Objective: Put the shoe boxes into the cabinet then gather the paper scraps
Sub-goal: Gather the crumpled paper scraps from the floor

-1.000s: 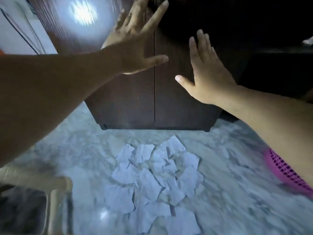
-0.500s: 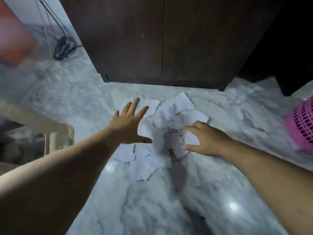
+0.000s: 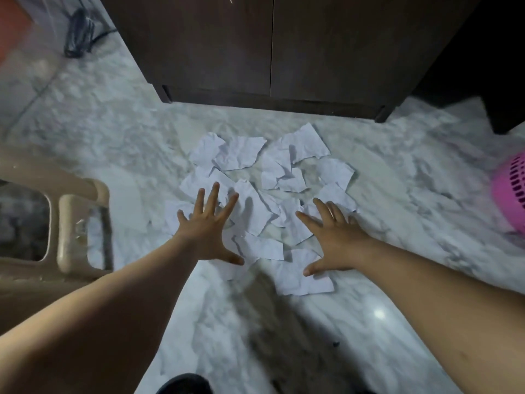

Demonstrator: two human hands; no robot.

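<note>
Several torn white paper scraps (image 3: 267, 200) lie spread on the marble floor in front of the dark wooden cabinet (image 3: 270, 46), whose two doors are closed. My left hand (image 3: 208, 231) hovers flat with fingers splayed over the left side of the scraps. Over the right side of the pile, my right hand (image 3: 332, 240) is spread the same way. Neither hand holds anything. No shoe box is in view.
A beige plastic chair (image 3: 65, 223) stands at the left. A pink perforated basket (image 3: 511, 191) sits at the right edge. A dark cable bundle (image 3: 79, 32) lies on the floor at the far left of the cabinet. The floor (image 3: 397, 180) is white marble.
Both hands left the cabinet doors and came down over the scraps. My view tipped down toward the floor, and the hands are spread wider than half a second ago.
</note>
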